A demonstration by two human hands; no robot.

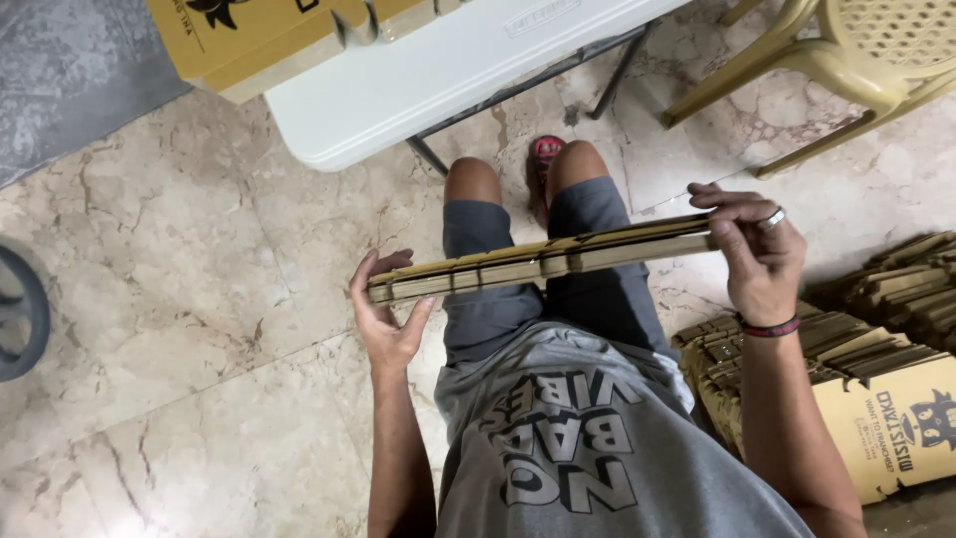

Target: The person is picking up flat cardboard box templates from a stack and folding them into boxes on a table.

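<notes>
A flattened brown cardboard box blank, seen edge-on, spans across my lap above my grey shorts. My left hand grips its left end, fingers curled around the edge. My right hand, with a ring and a dark wristband, pinches the right end from above. The blank is held roughly level, tilted slightly up to the right.
A white folding table stands ahead with a yellow cardboard box on it. A tan plastic chair is at the upper right. A stack of flat cardboard blanks lies on the marble floor at my right. A dark round object is at the left edge.
</notes>
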